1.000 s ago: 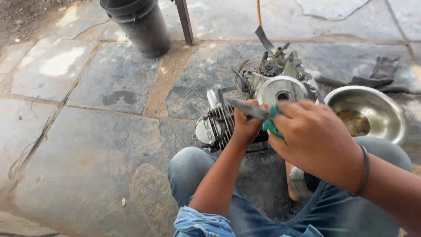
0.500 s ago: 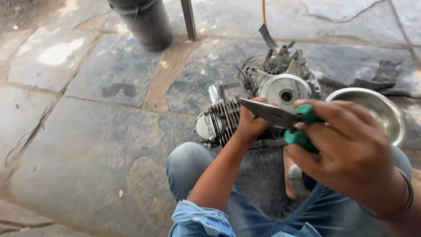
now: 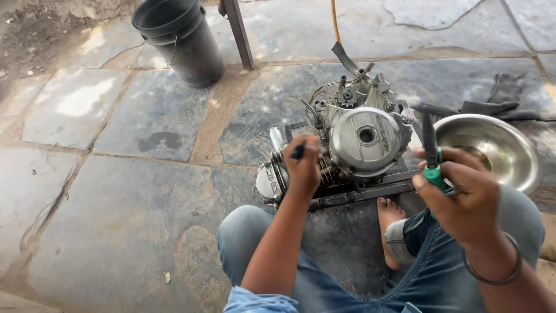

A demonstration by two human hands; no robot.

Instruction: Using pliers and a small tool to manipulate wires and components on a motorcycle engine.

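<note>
Right in the middle sits the grey metal motorcycle engine (image 3: 359,136) with its round side cover facing us, resting on a dark steel frame stand (image 3: 353,194) that lies flat on the stone slab floor (image 3: 116,174). The left hand (image 3: 303,165) is at the near left side of the engine, down by the cooling fins, fingers curled shut around a small dark-tipped tool (image 3: 297,152) whose end just peeks out above the knuckles; what kind of tool it is, I cannot tell. Over on the right, the right hand (image 3: 463,200) is up off the engine, fist closed on the green handle of a pair of pliers (image 3: 431,153), the dark jaws pointing straight up and away, closed together with nothing between them. A metal bangle (image 3: 492,272) circles that wrist. Just beyond that hand, to the right of the engine, a shiny round steel bowl (image 3: 492,145) stands on the floor, and behind it lies a dark crumpled cloth (image 3: 498,95). A bare foot (image 3: 389,223) shows near the stand, between knees in blue jeans (image 3: 243,237). Far left, a black plastic bucket (image 3: 179,37) stands upright, with a dark metal post (image 3: 237,32) just beside it. An orange hose (image 3: 335,20) runs down toward the engine's far side.
</note>
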